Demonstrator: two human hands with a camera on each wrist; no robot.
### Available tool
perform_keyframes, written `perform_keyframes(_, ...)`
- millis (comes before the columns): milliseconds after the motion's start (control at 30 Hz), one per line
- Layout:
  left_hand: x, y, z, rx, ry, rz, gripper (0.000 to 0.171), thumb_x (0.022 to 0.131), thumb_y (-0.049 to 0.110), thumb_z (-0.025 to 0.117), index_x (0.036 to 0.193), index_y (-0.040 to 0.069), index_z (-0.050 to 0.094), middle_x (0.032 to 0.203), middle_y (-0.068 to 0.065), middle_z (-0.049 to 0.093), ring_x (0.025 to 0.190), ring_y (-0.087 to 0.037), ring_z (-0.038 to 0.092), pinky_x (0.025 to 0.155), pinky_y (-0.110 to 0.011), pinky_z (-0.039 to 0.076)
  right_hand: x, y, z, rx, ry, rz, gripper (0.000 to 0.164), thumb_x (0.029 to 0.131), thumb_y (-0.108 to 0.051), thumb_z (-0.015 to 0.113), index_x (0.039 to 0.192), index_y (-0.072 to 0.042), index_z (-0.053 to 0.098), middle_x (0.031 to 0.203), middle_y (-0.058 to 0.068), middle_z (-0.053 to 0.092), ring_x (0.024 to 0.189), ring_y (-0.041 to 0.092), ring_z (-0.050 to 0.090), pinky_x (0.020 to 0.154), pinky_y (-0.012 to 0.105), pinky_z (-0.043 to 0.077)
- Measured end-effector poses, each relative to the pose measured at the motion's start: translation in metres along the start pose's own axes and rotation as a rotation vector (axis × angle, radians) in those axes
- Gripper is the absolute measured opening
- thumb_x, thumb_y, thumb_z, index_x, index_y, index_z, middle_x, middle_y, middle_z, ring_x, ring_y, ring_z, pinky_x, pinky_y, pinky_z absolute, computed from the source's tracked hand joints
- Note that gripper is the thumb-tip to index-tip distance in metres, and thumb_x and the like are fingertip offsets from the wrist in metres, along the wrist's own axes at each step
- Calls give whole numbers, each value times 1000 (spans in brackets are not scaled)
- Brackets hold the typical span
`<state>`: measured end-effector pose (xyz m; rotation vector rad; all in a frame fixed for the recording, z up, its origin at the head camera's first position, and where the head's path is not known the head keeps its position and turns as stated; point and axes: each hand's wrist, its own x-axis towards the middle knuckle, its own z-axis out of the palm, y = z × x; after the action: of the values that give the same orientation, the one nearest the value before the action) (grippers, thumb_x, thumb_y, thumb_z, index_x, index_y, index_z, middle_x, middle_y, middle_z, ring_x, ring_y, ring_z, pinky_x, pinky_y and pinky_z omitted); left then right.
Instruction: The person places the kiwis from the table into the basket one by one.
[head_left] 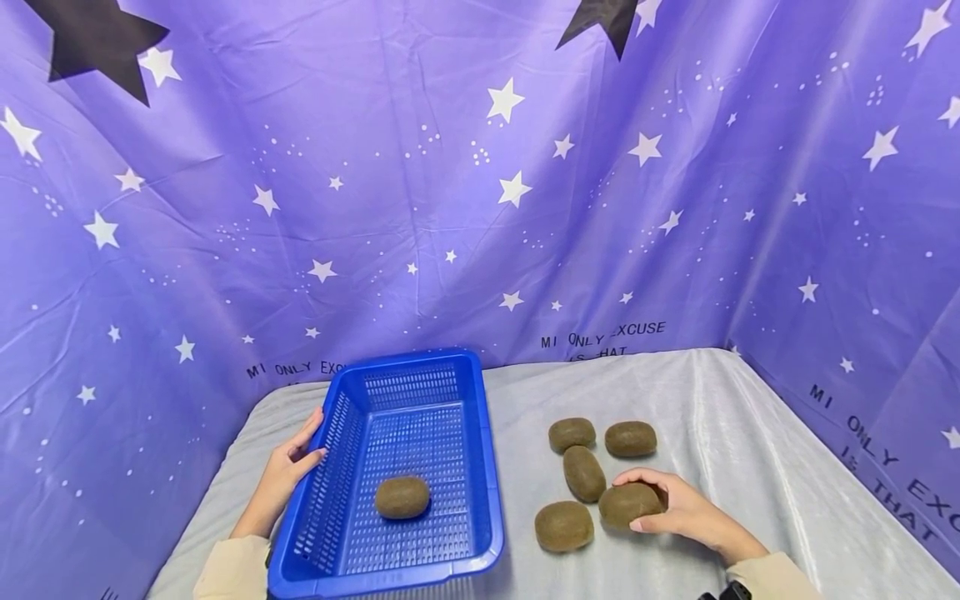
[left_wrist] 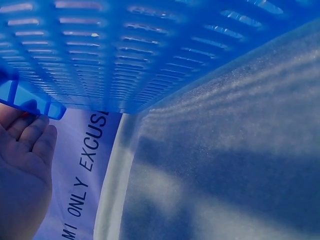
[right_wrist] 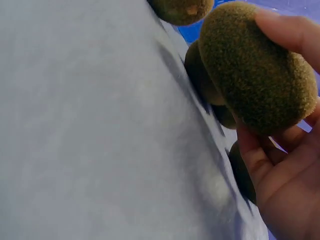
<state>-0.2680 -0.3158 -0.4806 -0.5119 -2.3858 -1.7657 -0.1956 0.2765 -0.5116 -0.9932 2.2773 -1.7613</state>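
Observation:
My left hand grips the left rim of a blue plastic basket, thumb over the edge; in the left wrist view its fingers curl under the rim. Inside the basket lies one brown kiwifruit. To the right, my right hand holds another kiwifruit between thumb and fingers. The right wrist view shows this held kiwifruit up close, fuzzy and tilted, with several others partly hidden behind it.
Several loose kiwifruit lie around the held one: one at front left, one beside it, and two farther back. A grey cloth covers the table. Purple star-printed curtains hang behind and at both sides.

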Motion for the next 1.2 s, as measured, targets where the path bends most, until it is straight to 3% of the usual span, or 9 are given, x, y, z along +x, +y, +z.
perform_keyframes(233,-2,1,0,-12,3,11,57,92,3,56,143,-6,31,153,-22,17,126,15,30,93,-5,32,8,-7,4,-8,-4,-49,45,76,6,69,119,1,56,112,9,62,95,11,60,81,22,47)
perform_keyframes(567,-4,2,1,-24,10,-3,57,93,4,56,144,-3,31,155,-12,19,126,15,30,93,-5,33,19,-16,12,9,-1,0,45,78,3,69,121,0,54,107,7,64,91,12,61,79,24,48)
perform_keyframes(767,-4,0,2,-27,9,-1,58,92,4,56,144,-4,30,153,-20,16,126,15,30,93,-6,33,28,-21,19,25,-1,31,45,80,1,68,122,1,53,108,6,63,92,12,61,78,25,48)
perform_keyframes(1200,-1,2,5,-59,18,-4,57,92,2,55,144,-5,30,154,-19,16,125,14,32,93,-6,34,54,-33,32,-7,86,95,47,79,-6,72,122,2,54,115,12,60,96,13,61,82,24,47)
